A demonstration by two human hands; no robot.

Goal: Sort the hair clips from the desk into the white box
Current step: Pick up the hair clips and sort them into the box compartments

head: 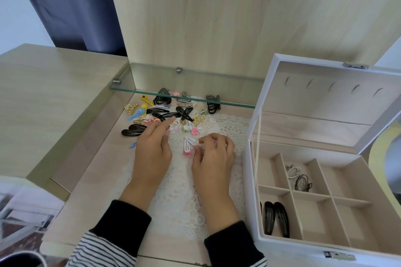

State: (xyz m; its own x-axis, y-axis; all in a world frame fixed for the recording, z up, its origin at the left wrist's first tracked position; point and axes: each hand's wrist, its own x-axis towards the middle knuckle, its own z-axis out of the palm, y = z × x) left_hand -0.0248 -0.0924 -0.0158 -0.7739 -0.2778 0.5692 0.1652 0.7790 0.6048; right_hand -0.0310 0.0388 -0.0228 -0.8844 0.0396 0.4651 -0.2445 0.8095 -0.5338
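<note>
A pile of hair clips, black, gold, yellow, blue and pink, lies on the desk under a glass shelf. My left hand reaches into the pile's near edge with the index finger stretched out; a small pink piece shows at its fingertips. My right hand pinches white snap clips with a pink ornament on the lace doily. The open white box stands to the right. Black snap clips lie in its near left compartment, and metal clips lie in a far one.
A glass shelf overhangs the back of the pile. The box lid stands upright behind the compartments. A wooden panel rises behind the desk, and a raised wooden surface lies to the left. A white lace doily covers the desk under my hands.
</note>
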